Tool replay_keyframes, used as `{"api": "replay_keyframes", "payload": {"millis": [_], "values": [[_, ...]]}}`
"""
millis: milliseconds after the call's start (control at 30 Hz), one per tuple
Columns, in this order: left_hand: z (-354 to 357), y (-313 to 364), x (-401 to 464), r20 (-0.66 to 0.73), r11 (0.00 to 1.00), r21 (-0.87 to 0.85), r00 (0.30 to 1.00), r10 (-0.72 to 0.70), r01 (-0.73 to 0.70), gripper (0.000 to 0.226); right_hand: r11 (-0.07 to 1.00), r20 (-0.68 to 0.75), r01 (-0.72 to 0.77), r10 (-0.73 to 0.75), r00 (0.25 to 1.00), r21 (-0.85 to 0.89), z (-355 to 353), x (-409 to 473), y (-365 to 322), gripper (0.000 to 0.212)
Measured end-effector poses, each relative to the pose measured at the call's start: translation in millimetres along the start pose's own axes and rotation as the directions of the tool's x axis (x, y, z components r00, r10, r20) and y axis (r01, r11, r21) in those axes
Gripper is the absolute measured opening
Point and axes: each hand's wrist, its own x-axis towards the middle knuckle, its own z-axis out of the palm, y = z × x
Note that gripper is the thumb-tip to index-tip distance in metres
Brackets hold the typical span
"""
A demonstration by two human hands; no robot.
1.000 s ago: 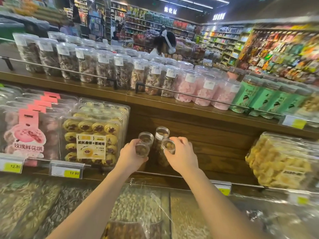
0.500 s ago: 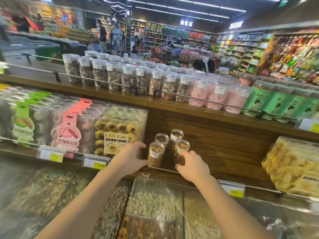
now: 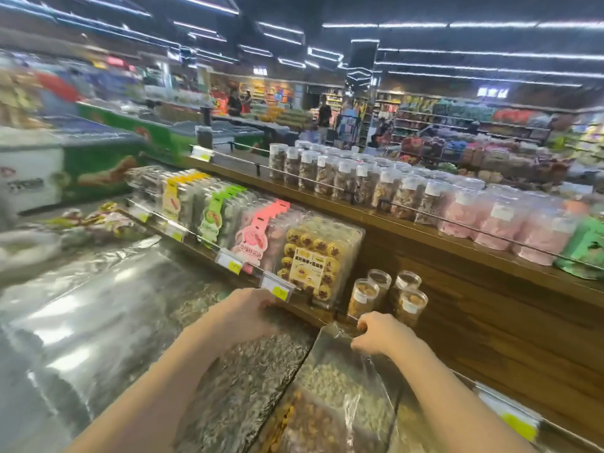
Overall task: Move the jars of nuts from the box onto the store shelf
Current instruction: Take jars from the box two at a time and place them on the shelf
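Four jars [image 3: 387, 297] stand in a tight cluster on the lower shelf [image 3: 313, 310], just right of the cookie box [image 3: 318, 263] and close to the front rail. To the right of the jars the shelf runs bare along the wooden back panel. Both hands are off the jars. The left hand [image 3: 248, 310] hangs below the shelf edge near a price tag [image 3: 277, 287], fingers loosely bent, holding nothing. The right hand [image 3: 380, 333] sits just in front of the jars with fingers curled; whether it pinches the plastic film [image 3: 343, 361] beneath it cannot be told.

Each jar is clear, with a clear lid and a white label, and holds brown nuts. The upper shelf [image 3: 425, 237] carries rows of taller jars with dark mixed contents, then pink tubs [image 3: 496, 220], then green canisters [image 3: 585, 246]. Left of the cookie box stand flat packs with pink, green and yellow tags.

Below the shelf, bins of seeds [image 3: 242, 364] and nuts lie under film. Behind: store aisles, a green freezer [image 3: 108, 152], strip lights.
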Motion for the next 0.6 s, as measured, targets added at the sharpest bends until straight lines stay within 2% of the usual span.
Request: {"api": "replay_keyframes", "payload": {"millis": [67,200,300,433,600], "values": [[-5,-16,-37,-0.016,0.995,-0.004,0.995,-0.095,0.095,0.064,0.995,0.023,0.097,-0.096,0.995,-0.025,6,-5,-28,0.051],[-5,-58,-121,-0.102,0.963,-0.023,0.958,-0.270,0.269,0.054,0.952,0.087,0.300,-0.294,0.952,-0.061,35,-15,-98,0.055],[-7,-83,-193,-0.135,0.913,-0.017,0.904,-0.406,0.408,0.048,0.896,0.165,0.434,-0.416,0.894,-0.091,60,-41,-157,0.063],[-9,-116,-290,-0.179,0.804,-0.116,0.784,-0.594,0.583,0.049,0.804,0.240,0.577,-0.537,0.809,-0.146,91,-87,-234,0.058],[-7,-154,-421,-0.225,0.667,-0.224,0.628,-0.745,0.711,0.059,0.671,0.278,0.727,-0.678,0.681,-0.144,120,-163,-317,0.058]]}}
